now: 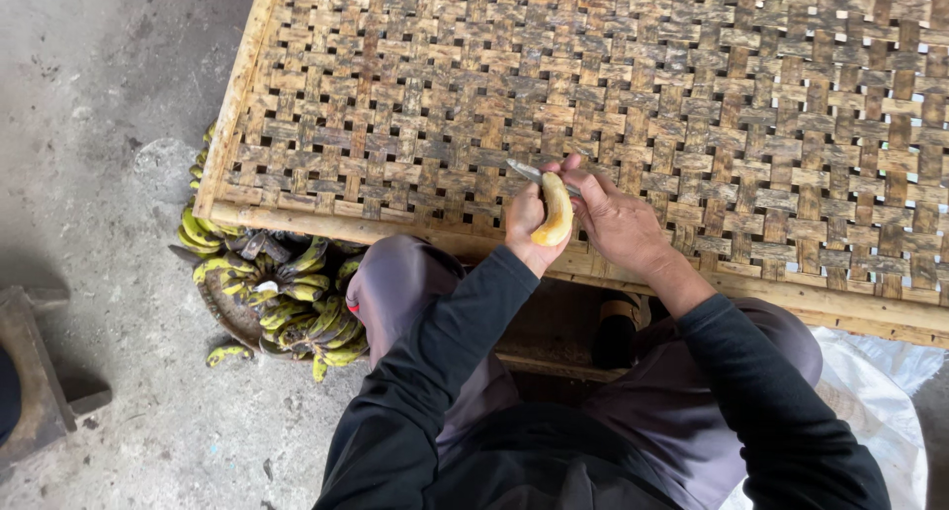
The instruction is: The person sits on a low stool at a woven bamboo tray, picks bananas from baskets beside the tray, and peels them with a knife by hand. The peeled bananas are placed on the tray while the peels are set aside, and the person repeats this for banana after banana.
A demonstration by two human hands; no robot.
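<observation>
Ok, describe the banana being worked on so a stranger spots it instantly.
Find the big woven bamboo rack; at its near edge two hands meet. The left hand holds the peeled banana, pale yellow and bare, unlike the green-black skinned bunches on the floor.

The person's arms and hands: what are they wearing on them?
Both arms are covered by long black sleeves of plain, soft-looking fabric, reaching to the wrists with close-fitting cuffs. The left hand and right hand are bare: no gloves. No rings, watch or bracelets can be made out on the fingers or wrists.
</observation>
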